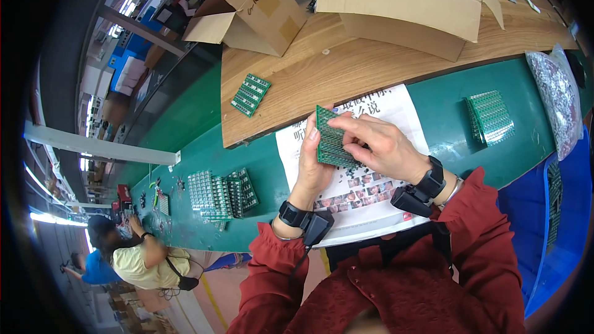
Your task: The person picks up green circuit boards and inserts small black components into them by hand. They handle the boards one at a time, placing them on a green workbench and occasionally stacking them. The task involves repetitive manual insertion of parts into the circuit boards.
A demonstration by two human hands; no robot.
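Note:
In my left hand a green circuit board panel stands tilted, its face turned toward the right. The fingers of that hand are closed around the panel's left edge. My right hand is bent over the panel, with the index finger reaching its upper face and the other fingers curled. Whatever small thing those fingers may pinch is hidden. Beneath both hands lies a sheet of newspaper with small dark parts scattered on it. Each wrist wears a black strapped device.
Stacked green panels lie left on the green table; another stack stands right. One panel rests on the wooden board, behind which are cardboard boxes. A plastic bag and blue bin flank the right; a co-worker sits left.

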